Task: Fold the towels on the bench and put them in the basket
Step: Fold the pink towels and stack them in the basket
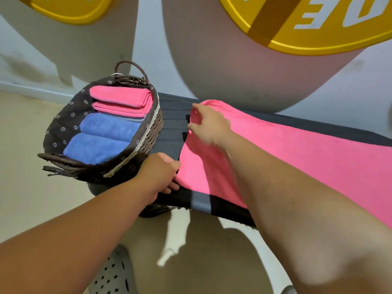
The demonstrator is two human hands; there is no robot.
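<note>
Pink towel: lies spread flat along the black tabletop, covering most of its width.

Left hand: at the towel's near left corner, thumb on top and fingers curled beneath, gripping that corner.

Right hand: at the towel's far left edge, fingers bent over the hem. The hand is blurred, and whether it pinches the cloth cannot be told.

Wicker basket: stands just left of the towel, at the end of the tabletop, with a dark flowered lining. It holds two folded pink towels at the far side and two folded blue towels at the near side.

Grey strip: crosses the tabletop's near edge just below the towel.

Yellow discs: on the wall beyond the towel.

Grey perforated clog: on the beige floor, near and left of the towel.
</note>
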